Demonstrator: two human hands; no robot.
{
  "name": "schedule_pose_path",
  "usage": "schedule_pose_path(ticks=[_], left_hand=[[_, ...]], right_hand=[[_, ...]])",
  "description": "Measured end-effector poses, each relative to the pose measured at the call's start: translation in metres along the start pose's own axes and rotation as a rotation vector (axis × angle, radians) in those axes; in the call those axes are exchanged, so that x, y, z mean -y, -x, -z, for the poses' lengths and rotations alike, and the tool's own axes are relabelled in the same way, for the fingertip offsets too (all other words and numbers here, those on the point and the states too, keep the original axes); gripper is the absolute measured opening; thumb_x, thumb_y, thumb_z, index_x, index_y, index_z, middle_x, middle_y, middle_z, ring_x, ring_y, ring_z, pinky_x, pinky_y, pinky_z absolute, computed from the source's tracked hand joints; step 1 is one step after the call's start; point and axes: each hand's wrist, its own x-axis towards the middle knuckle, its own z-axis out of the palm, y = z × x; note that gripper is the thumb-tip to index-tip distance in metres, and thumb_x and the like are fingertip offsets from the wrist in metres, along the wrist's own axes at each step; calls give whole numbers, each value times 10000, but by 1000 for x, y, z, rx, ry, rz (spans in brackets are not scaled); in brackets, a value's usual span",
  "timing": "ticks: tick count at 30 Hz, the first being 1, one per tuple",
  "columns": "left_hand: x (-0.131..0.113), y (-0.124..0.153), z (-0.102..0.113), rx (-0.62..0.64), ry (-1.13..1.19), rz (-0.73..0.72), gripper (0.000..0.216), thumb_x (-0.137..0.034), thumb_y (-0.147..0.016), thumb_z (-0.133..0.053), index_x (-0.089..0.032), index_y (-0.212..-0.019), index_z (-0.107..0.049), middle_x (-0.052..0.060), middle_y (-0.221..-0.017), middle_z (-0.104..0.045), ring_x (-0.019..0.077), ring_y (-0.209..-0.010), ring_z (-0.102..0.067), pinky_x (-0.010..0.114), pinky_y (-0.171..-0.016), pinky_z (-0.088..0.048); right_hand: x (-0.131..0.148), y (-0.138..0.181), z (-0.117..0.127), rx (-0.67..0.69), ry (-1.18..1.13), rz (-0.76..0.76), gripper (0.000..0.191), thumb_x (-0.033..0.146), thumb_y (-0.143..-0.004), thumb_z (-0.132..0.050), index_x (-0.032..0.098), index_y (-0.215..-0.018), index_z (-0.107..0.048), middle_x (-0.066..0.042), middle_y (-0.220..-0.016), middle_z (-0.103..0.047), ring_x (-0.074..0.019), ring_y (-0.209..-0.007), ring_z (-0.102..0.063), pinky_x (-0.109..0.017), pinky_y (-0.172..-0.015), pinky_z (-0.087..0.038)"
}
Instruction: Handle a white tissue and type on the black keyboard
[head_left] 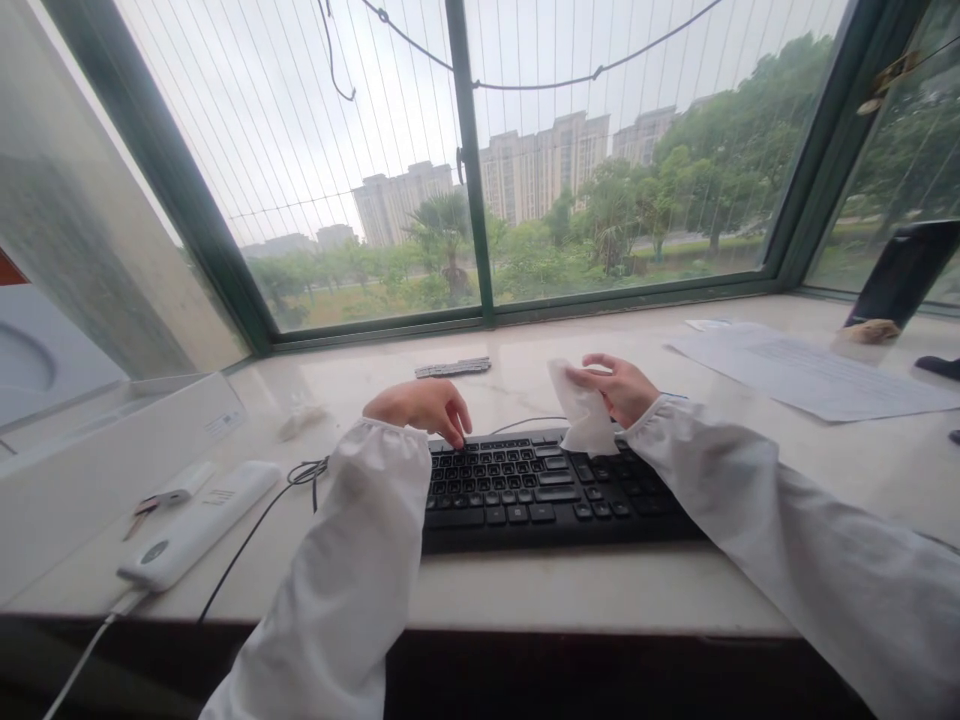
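Note:
A black keyboard [555,490] lies on the pale sill in front of me. Many positions in its left and middle rows look like bare sockets with light outlines, while the lower rows and right side carry smooth keys. My left hand [420,405] reaches over the top left of the keyboard, its thumb and fingers pinched together at the upper row. Whatever is between those fingertips is too small to make out. Above the keyboard's right part, my right hand [619,388] grips a white tissue [585,410], which hangs down onto the keys. Both arms wear loose white sleeves.
Behind the keyboard lies a narrow greyish strip [453,367]. A white power bank [199,525] with a cable, a key [142,515] and a crumpled tissue [302,420] are at left. Paper sheets [817,370] and a dark upright object [904,270] stand right, before the window.

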Motion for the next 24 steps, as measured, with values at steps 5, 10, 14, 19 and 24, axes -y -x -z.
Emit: schedule_pose_path(ticks=[5, 10, 14, 19, 24], left_hand=[[1, -7, -3, 22, 15, -13, 377, -338, -542, -828, -275, -908, -762, -8, -946, -756, 167, -790, -664, 228, -616, -433], [-1, -5, -4, -25, 17, 0, 337, -301, -516, -837, -255, -842, -765, -4, -886, -761, 164, -757, -668, 222, -598, -428], [-4, -6, -6, -33, -6, -12, 311, -276, -510, -839, -249, -811, -764, -8, -841, -760, 162, -740, -670, 225, -601, -437], [-8, -12, -8, -46, -50, 1, 284, -228, -462, -855, -243, -727, -756, -7, -775, -752, 169, -710, -668, 230, -591, -439], [-7, -12, -9, -105, -85, 5, 317, -260, -421, -874, -251, -719, -767, -5, -748, -738, 159, -673, -637, 226, -579, -427]], right_hand=[[-1, 0, 0, -10, -3, 13, 547, 315, -411, -932, 225, -771, -530, 22, -596, -655, -139, -515, -590, -221, -417, -443], [0, 1, 0, -7, 22, 13, 546, 335, -416, -926, 227, -772, -526, 30, -577, -640, -141, -501, -582, -226, -409, -431], [1, 2, -1, -9, 29, 7, 569, 341, -393, -930, 228, -773, -521, 37, -544, -623, -140, -486, -572, -224, -397, -421], [-1, 1, 0, 16, 8, 7, 610, 391, -349, -933, 227, -764, -517, 35, -566, -639, -127, -476, -560, -211, -375, -393], [-2, 0, 1, 31, 31, 23, 603, 419, -371, -923, 224, -771, -517, 31, -584, -646, -121, -463, -553, -208, -371, -371]])
